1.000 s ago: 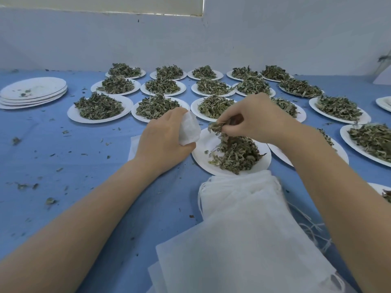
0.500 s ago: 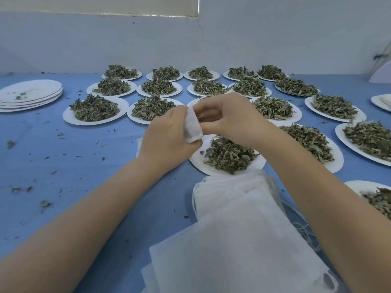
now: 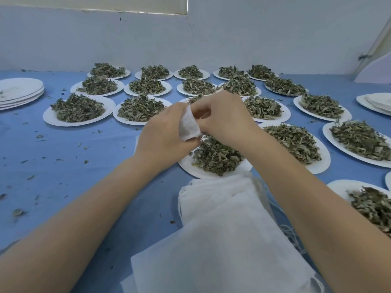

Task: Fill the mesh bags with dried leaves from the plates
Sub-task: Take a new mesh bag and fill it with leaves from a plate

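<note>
A small white mesh bag is held up above the nearest plate, which carries a heap of dried green leaves. My left hand grips the bag from the left. My right hand meets it from the right, fingers curled at the bag's mouth; whether leaves are in those fingers is hidden. A pile of flat white mesh bags lies in front of me, between my forearms.
Several white plates of dried leaves, such as one plate at the left, fill the blue table up to the white wall. Stacked bare plates sit far left, another stack far right. Leaf crumbs are scattered on the left.
My right hand lifted from the leaf heap on the near plate and came to the bag's mouth. My left hand raised the bag slightly towards it.
</note>
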